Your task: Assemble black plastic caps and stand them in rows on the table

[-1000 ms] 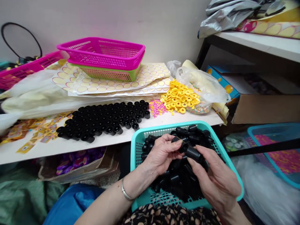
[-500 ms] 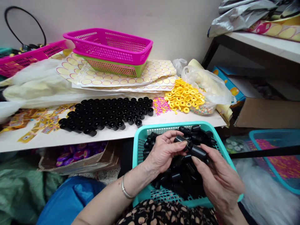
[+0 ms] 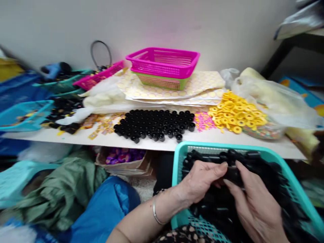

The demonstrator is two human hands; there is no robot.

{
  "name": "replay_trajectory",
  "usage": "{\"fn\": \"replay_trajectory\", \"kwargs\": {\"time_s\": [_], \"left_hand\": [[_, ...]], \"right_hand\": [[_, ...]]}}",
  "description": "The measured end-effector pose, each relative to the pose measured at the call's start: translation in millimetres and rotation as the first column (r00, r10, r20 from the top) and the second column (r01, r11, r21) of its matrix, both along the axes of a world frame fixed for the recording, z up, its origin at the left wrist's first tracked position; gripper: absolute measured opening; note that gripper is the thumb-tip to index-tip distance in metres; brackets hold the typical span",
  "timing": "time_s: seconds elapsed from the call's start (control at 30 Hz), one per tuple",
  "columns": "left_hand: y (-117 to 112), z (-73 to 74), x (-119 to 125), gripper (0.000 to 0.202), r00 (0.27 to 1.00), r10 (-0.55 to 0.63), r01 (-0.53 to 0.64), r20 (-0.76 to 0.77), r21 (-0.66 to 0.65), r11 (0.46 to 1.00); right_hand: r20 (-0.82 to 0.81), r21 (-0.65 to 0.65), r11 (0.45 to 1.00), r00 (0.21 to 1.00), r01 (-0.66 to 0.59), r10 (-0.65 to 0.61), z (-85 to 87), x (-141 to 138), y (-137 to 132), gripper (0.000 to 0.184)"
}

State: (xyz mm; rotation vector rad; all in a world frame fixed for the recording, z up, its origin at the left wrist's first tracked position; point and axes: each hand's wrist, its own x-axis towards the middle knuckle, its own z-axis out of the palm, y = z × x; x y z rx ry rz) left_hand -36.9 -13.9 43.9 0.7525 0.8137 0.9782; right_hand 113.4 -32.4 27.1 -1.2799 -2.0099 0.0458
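Observation:
Above the turquoise basket [image 3: 178,168], both my hands meet at a short black plastic cylinder [image 3: 233,175]. My right hand [image 3: 258,202] is closed, gripping it between thumb and fingers from the right. From the left, my left hand [image 3: 201,179] pinches at its other end, thumb over curled fingers; what lies under those fingers is mostly hidden. Motion blurs the details, so I cannot tell whether one or two pieces are between the hands. Many similar black pieces [image 3: 222,212] fill the basket below.
Rows of upright black caps [image 3: 157,125] stand on the white shelf [image 3: 152,145]. Right of them lie pink bits [image 3: 204,121] and yellow rings [image 3: 235,113]. A pink basket [image 3: 164,64] sits nested in a green one [image 3: 162,81]. A blue bag [image 3: 106,209] lies lower left.
My view has swung left, so everything sits further right in the picture. My hands have drawn closer together around the black cylinder; the gap between my fingertips is smaller.

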Motion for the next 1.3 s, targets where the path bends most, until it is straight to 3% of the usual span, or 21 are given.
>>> {"fn": "replay_trajectory", "kwargs": {"time_s": [0.1,0.17,0.27,0.3,0.37,0.43,0.5,0.6,0.73,0.83,0.93,1.03,1.13,1.2,1.27,1.3], "left_hand": [[-5.4,6.0,-31.5,0.035,0.946,0.102,-0.022,-0.307,0.254,0.967],[-11.7,13.6,-48.6,0.046,0.874,0.112,0.117,-0.473,0.428,0.896],[-21.7,19.5,-65.9,0.035,0.771,0.123,0.278,-0.625,0.505,0.817],[-24.0,18.1,-71.5,0.030,0.745,0.168,0.258,-0.646,0.511,0.820],[-25.3,8.5,-87.0,0.025,0.670,0.354,0.111,-0.653,0.559,0.822],[-20.6,-10.4,-109.1,0.027,0.487,0.614,-0.116,-0.621,0.650,0.751],[-10.6,-36.2,-134.2,0.030,0.159,0.805,-0.345,-0.571,0.732,0.587],[7.0,-72.7,-164.1,0.035,-0.128,0.786,-0.472,-0.605,0.734,0.488],[24.2,-92.6,-176.9,0.033,-0.294,0.679,-0.497,-0.673,0.715,0.493],[35.2,-96.0,-177.1,0.031,-0.359,0.628,-0.478,-0.691,0.714,0.512],[43.5,-100.0,-179.9,0.028,-0.410,0.609,-0.410,-0.679,0.733,0.542],[41.2,-98.2,-180.0,0.031,-0.427,0.613,-0.388,-0.665,0.747,0.540],[25.6,-82.0,-163.3,0.041,-0.430,0.679,-0.404,-0.595,0.799,0.444],[13.2,-64.5,-140.0,0.034,-0.351,0.764,-0.350,-0.542,0.833,0.429],[6.2,-46.1,-110.5,0.019,-0.091,0.794,-0.165,-0.601,0.795,0.583],[6.0,-38.0,-95.4,0.016,0.053,0.735,-0.021,-0.676,0.735,0.678]], "right_hand": [[-0.229,-0.162,0.981,0.971,-0.108,0.069,-1.1,-8.7,1.5,0.033],[-0.355,-0.269,0.936,0.927,-0.228,0.124,-1.0,-19.9,2.1,0.028],[-0.462,-0.362,0.842,0.862,-0.399,0.210,4.0,-38.4,4.0,0.028],[-0.466,-0.395,0.807,0.853,-0.439,0.236,6.6,-42.2,6.5,0.031],[-0.438,-0.474,0.753,0.864,-0.457,0.248,10.3,-41.9,17.0,0.041],[-0.354,-0.507,0.782,0.915,-0.362,0.194,9.3,-30.0,34.0,0.047],[-0.199,-0.420,0.888,0.974,-0.187,0.111,3.0,-10.6,52.3,0.039],[0.023,-0.272,0.960,0.996,-0.071,0.080,-9.3,13.4,68.1,0.022],[0.223,-0.287,0.950,0.956,-0.124,0.192,-15.1,7.0,62.9,0.015],[0.451,-0.380,0.924,0.864,-0.040,0.223,-12.5,-14.9,55.5,0.012],[0.530,-0.440,0.896,0.820,0.049,0.215,-11.8,-32.0,54.8,0.012],[0.441,-0.518,0.853,0.874,0.065,0.201,-12.8,-33.8,57.7,0.012],[0.123,-0.660,0.752,0.985,-0.011,0.123,-11.5,-20.6,57.1,0.032],[-0.207,-0.729,0.667,0.978,-0.157,0.003,-8.3,-8.9,52.6,0.045],[-0.496,-0.735,0.591,0.858,-0.332,-0.135,-3.8,0.7,45.7,0.051],[-0.593,-0.723,0.559,0.779,-0.406,-0.201,-1.6,4.1,41.9,0.052]]}}
